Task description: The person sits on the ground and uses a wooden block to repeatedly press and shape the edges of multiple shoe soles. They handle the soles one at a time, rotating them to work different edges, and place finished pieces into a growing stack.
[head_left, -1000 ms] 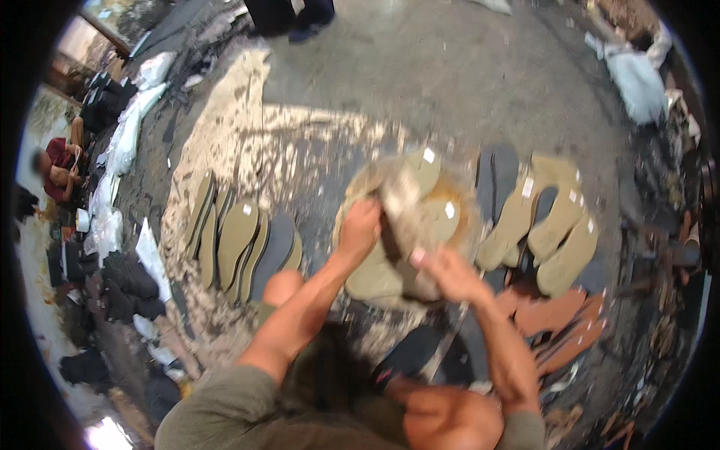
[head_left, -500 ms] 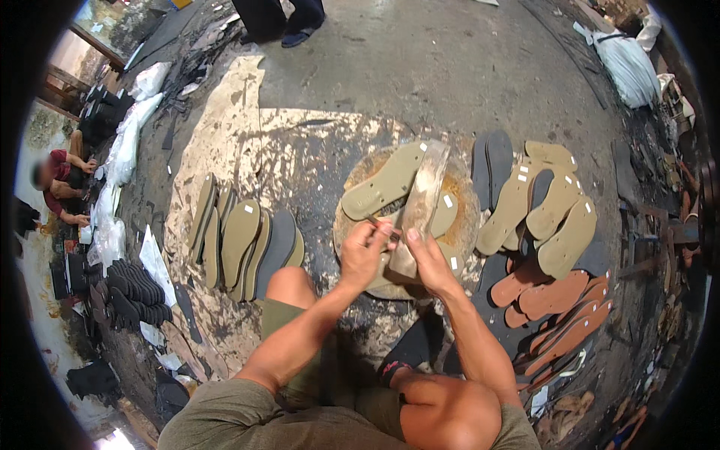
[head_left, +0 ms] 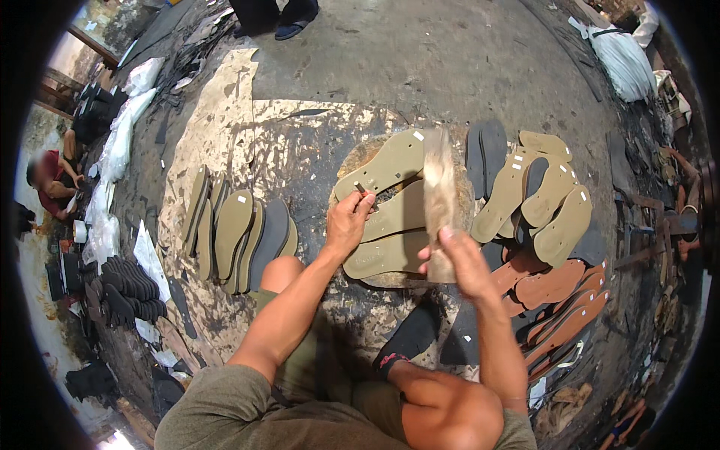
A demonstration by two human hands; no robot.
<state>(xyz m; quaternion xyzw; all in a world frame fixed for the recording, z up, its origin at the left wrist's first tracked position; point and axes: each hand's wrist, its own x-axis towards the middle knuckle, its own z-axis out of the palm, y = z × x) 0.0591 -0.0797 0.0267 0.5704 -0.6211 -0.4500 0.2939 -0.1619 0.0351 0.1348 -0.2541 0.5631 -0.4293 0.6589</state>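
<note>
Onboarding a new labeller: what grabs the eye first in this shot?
Centre frame, the right hand holds a pale wooden mallet raised over three olive sandal soles on a round block, while the left hand pinches a small tool against them. Olive soles pile up to the right, and reddish-brown ones below those.

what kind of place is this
Most likely a small sandal or footwear workshop, worked at floor level. Olive shoe soles lie on a round work block in front of the seated person, more soles in olive, grey and rust are fanned out over the glue-stained concrete floor, and black stacked soles sit nearby.
</note>
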